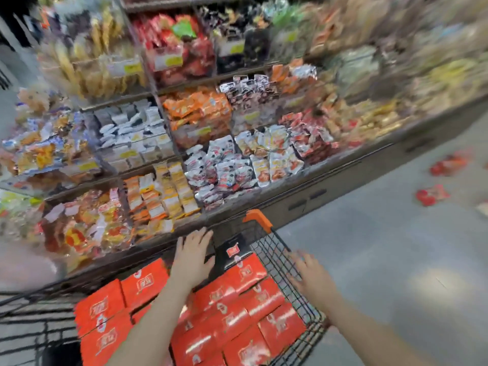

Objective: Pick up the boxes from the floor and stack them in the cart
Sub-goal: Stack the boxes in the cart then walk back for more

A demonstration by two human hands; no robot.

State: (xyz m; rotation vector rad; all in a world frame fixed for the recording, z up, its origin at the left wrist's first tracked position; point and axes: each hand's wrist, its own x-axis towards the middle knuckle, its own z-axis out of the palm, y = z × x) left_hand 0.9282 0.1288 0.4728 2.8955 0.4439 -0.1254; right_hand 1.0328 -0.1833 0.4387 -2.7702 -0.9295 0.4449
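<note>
A black wire cart (284,262) with an orange handle corner stands at the bottom centre, filled with several red boxes (237,310) lying flat in stacked rows. My left hand (192,256) hovers over the cart's far end, fingers straight and spread, holding nothing. My right hand (311,277) is over the cart's right wire wall with its fingers spread; whether it touches the wire I cannot tell. More red boxes (433,195) and another cluster (449,163) lie on the grey floor far right. The picture is blurred by motion.
A long shop shelf (303,186) packed with snack packets runs diagonally behind the cart, from lower left to upper right. Grey floor (383,260) stretches to the right of the cart. A pale packet lies at the right edge.
</note>
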